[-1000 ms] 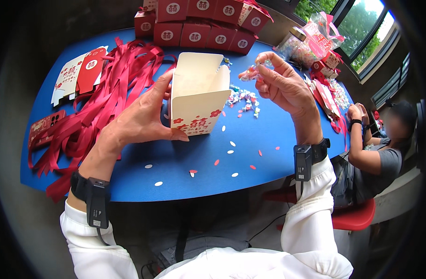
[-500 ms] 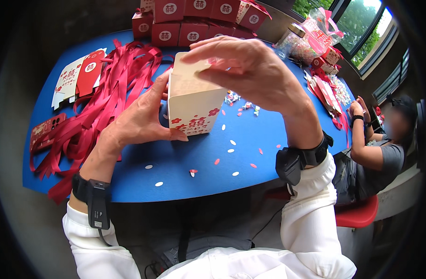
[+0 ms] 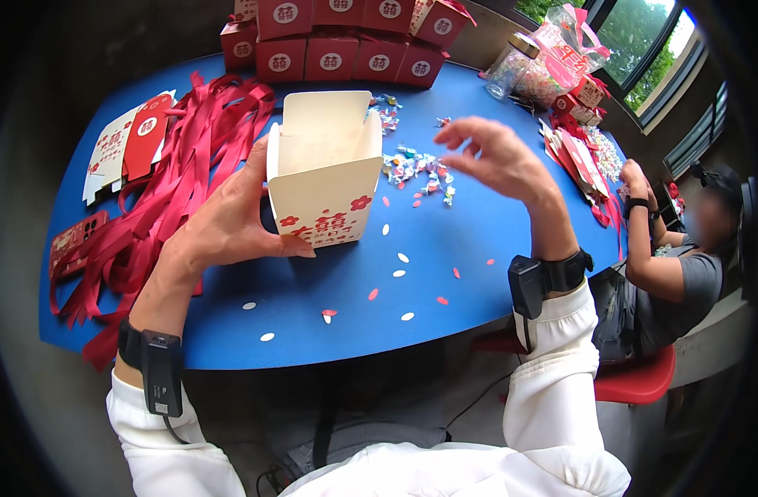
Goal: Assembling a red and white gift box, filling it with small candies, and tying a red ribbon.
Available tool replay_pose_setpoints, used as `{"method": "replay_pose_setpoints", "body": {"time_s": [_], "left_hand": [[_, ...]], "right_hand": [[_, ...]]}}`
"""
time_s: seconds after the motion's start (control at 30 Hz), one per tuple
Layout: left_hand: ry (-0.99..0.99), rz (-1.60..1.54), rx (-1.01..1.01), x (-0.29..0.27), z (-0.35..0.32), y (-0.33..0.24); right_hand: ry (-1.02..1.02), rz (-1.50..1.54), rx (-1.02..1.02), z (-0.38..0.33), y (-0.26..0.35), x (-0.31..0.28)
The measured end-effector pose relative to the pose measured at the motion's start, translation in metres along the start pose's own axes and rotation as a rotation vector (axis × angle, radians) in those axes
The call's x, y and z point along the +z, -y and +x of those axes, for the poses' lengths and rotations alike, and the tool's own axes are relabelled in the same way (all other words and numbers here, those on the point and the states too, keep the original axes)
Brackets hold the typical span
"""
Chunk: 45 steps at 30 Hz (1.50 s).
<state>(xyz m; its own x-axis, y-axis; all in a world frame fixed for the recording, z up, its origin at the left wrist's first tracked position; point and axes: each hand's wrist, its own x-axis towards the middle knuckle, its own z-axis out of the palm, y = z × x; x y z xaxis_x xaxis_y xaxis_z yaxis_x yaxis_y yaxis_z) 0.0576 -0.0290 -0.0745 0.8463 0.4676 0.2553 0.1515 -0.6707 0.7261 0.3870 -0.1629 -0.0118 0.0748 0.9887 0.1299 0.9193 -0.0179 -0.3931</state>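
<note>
Scanning from the left, I pick out a red phone (image 3: 72,244), flat cartons (image 3: 105,161) and a tangle of red ribbons (image 3: 180,174) on the blue table (image 3: 217,344). Beside the ribbons, the left hand (image 3: 238,211) grips the open cream box (image 3: 329,195) near the table's middle, thumb along the lower front, fingers around its left wall. I judge that box light, its card stiff along the folds yet easily dented, so I'd favour the lower corners over the thin upright flaps. Just right of it lie wrapped candies (image 3: 416,170), probably light, with slick wrappers best pinched at the twisted ends. Beside them hovers the right hand (image 3: 495,157), fingers loosely parted, nothing visible between them. Farther right sits a co-worker (image 3: 677,265), hands raised together.
</note>
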Motion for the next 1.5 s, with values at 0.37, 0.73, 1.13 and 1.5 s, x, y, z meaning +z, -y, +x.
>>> {"method": "replay_pose_setpoints", "body": {"time_s": [0.37,0.73,1.13,1.5], "left_hand": [[0.079,0.007,-0.144,0.0,0.0,0.002],[0.08,-0.026,-0.103,0.002,-0.001,0.007],[0.071,-0.027,-0.143,0.001,-0.001,-0.001],[0.083,-0.042,-0.171,-0.001,0.0,-0.003]], "right_hand": [[0.2,-0.03,0.049,-0.01,-0.022,0.032],[0.11,0.026,-0.089,-0.01,-0.029,0.039],[0.177,0.046,0.117,-0.011,-0.024,0.027],[0.133,0.394,0.157,-0.01,-0.033,0.017]]}}
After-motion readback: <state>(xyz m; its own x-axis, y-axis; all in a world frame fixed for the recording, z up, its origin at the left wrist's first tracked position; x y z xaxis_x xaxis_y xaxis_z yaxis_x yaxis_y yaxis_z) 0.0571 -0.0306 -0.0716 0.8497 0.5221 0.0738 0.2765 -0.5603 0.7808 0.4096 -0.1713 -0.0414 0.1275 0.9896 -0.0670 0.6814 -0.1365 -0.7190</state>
